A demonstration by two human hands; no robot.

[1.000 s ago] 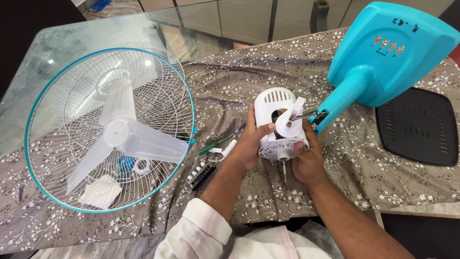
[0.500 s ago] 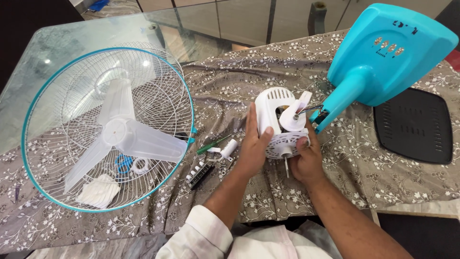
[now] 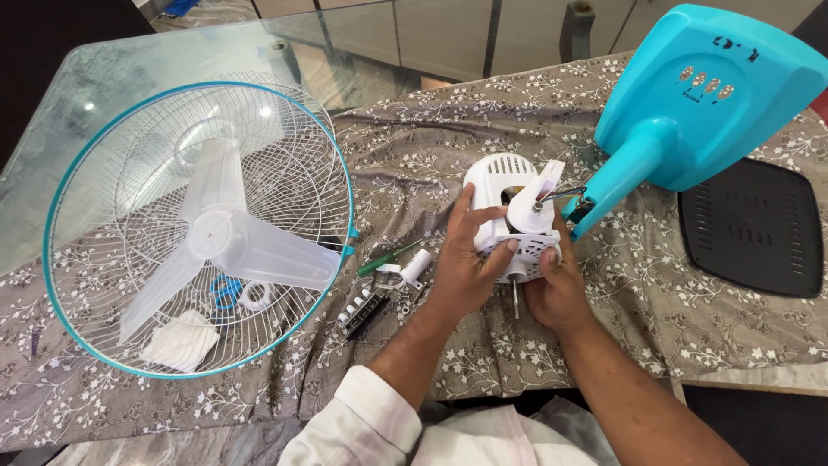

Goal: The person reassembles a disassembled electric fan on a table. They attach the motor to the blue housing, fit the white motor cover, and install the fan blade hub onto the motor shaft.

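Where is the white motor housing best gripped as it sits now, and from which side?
Probably by its rounded, slotted flanks, from the near side, as the left hand and right hand do now. The motor housing has a bare shaft sticking out toward the person and wires running to the blue stand on the far right, so both ends are best avoided.

A glass table (image 3: 129,78) bears a floral cloth (image 3: 414,147) under fan parts.

Motor housing (image 3: 504,185) partly behind hands (image 3: 470,259)
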